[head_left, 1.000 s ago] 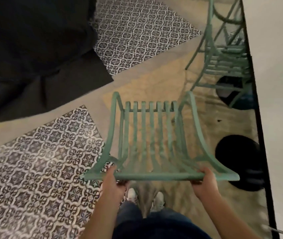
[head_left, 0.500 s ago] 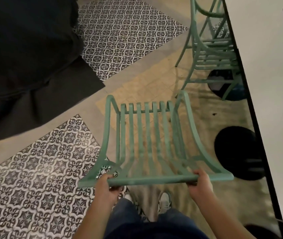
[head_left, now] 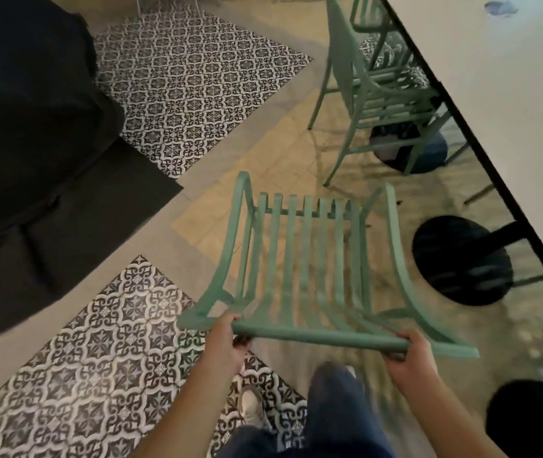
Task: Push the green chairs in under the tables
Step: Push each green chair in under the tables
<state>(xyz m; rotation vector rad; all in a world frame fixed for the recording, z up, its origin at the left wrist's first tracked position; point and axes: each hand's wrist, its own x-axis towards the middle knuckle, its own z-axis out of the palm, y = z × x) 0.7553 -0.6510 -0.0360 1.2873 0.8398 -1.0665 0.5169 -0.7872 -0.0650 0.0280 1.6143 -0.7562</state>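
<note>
From the head view, both hands hold the top rail of a green chair. The left hand has its fingers curled round the rail near its left end, and the right hand has its fingers curled round the rail near its right end. The chair is out on the floor, near the long dark edge of the white tabletop but not under it. Since half a second ago the chair has turned a little, so the right end of the rail now sits lower in the picture, and the tabletop edge slants more. A second green chair is tucked partly under the tabletop farther along. A round black table base sits on the floor just right of the held chair. Patterned tiles lie on the left, beside a black mat.
</note>
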